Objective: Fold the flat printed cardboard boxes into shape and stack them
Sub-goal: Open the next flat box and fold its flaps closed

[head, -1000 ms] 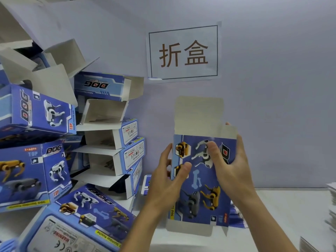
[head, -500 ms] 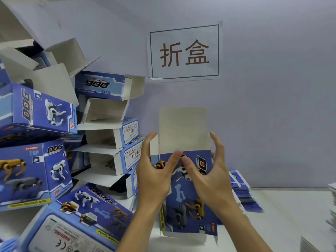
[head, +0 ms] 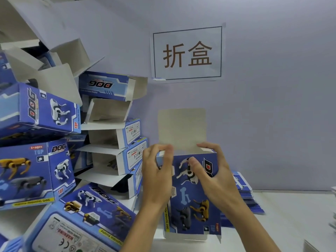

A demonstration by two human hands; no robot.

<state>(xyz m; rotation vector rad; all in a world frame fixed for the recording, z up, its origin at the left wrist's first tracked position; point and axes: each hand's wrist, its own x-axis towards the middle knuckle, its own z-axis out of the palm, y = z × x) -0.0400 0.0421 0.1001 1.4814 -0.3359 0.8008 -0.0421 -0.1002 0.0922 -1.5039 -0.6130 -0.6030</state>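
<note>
I hold a blue printed box [head: 189,200] with robot-dog pictures upright in front of me, opened into shape. Its plain grey top flap [head: 181,130] stands straight up. My left hand [head: 157,177] grips the box's left upper edge, fingers curled over the top corner. My right hand [head: 214,171] grips the right upper edge, thumb on the printed front and fingers curled over the rim. The white bottom flaps [head: 185,237] hang loose below. A stack of flat blue boxes [head: 245,199] lies on the table behind my right hand.
A tall, untidy pile of folded blue boxes [head: 54,160] with open flaps fills the left side, up against the wall. A paper sign [head: 187,53] hangs on the wall. White table surface [head: 291,215] extends to the right, with more flat sheets [head: 332,215] at the right edge.
The box has come lower and squared up. Both hands slid to its top corners, and their fingers now curl over the rim at the base of the top flap.
</note>
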